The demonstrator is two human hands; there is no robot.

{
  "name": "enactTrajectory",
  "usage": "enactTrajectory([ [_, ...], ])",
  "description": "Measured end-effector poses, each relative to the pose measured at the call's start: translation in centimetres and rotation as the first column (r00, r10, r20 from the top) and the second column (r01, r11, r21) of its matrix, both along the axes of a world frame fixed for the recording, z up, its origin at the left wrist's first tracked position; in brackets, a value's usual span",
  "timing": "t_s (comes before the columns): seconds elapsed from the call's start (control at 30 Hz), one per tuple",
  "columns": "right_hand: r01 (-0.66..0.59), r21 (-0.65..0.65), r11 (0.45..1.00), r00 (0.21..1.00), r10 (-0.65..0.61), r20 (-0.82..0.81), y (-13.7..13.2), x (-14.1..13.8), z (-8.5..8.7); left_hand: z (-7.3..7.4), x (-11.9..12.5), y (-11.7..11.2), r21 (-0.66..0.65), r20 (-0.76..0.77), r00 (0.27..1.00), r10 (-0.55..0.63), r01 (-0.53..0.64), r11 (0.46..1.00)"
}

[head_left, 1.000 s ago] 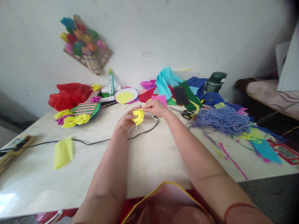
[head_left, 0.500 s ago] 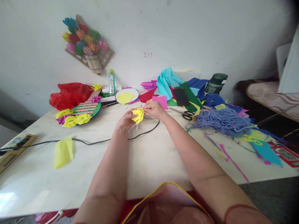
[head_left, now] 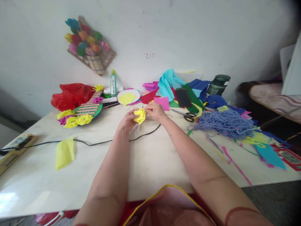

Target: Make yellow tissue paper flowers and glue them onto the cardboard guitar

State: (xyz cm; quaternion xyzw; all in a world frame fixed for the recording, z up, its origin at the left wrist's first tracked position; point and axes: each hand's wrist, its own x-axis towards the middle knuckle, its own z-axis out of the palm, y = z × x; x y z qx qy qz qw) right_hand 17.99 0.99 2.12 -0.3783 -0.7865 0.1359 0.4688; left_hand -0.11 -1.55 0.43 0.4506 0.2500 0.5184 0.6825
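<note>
Out over the middle of the table, my left hand (head_left: pixel 128 121) is closed on a crumpled yellow paper flower (head_left: pixel 140 116), gripping its left side. My right hand (head_left: pixel 155 111) is beside it, fingers pinched around a thin wooden stick (head_left: pixel 169 115) whose end shows past the knuckles. The stick's other end reaches the top of the flower; exactly how they touch is too small to tell. A black cable (head_left: pixel 145 134) runs just below both hands. Right of my right hand lie black-handled scissors (head_left: pixel 188 116) and a pink paper square (head_left: pixel 162 103).
Left stand a guitar-shaped craft (head_left: pixel 86 110) with paper flowers, a red plastic bag (head_left: pixel 72 95), a power strip (head_left: pixel 17 150) and a yellow paper sheet (head_left: pixel 65 153). Behind are a glue bottle (head_left: pixel 113 84), a white plate (head_left: pixel 137 98) and a phone (head_left: pixel 183 98). Right lies blue yarn (head_left: pixel 224 124).
Both hands stay in nearly the same place with the yellow flower between them. The stick's right end now tilts slightly lower. The whole view has shifted a little.
</note>
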Motion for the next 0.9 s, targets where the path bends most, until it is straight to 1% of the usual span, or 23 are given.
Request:
enactTrajectory([
  [0.2,-0.071,-0.067,0.995,0.987,0.060,-0.149,0.2,-0.1,-0.2,0.0,0.1,0.0,-0.012,0.009,1.000,0.010,-0.010,1.000],
  [0.33,-0.156,-0.173,0.972,0.962,0.111,-0.248,0.2,-0.1,-0.2,0.1,0.1,-0.1,-0.014,0.014,1.000,0.014,-0.014,1.000],
  [0.4,-0.180,-0.218,0.959,0.952,0.114,-0.283,0.1,0.0,-0.3,0.2,0.1,-0.1,-0.022,0.007,1.000,0.017,-0.017,1.000],
  [0.47,-0.179,-0.231,0.956,0.947,0.104,-0.304,0.0,-0.1,-0.3,0.3,0.1,-0.2,-0.030,0.001,1.000,0.024,-0.024,0.999],
  [0.57,-0.152,-0.212,0.965,0.949,0.083,-0.303,0.0,-0.2,-0.4,0.5,0.2,-0.3,-0.049,0.000,0.999,0.049,-0.049,0.998],
  [0.63,-0.138,-0.205,0.969,0.951,0.072,-0.300,0.1,-0.4,-0.5,0.7,0.4,-0.4,-0.069,0.005,0.997,0.082,-0.082,0.994],
  [0.73,-0.129,-0.212,0.969,0.953,0.062,-0.296,0.1,-0.7,-0.6,0.9,0.9,-0.4,-0.116,0.019,0.984,0.177,-0.173,0.978],
  [0.9,-0.111,-0.202,0.973,0.963,0.055,-0.264,0.0,-1.0,-0.8,0.8,1.2,-0.2,-0.141,-0.022,0.975,0.221,-0.222,0.965],
])
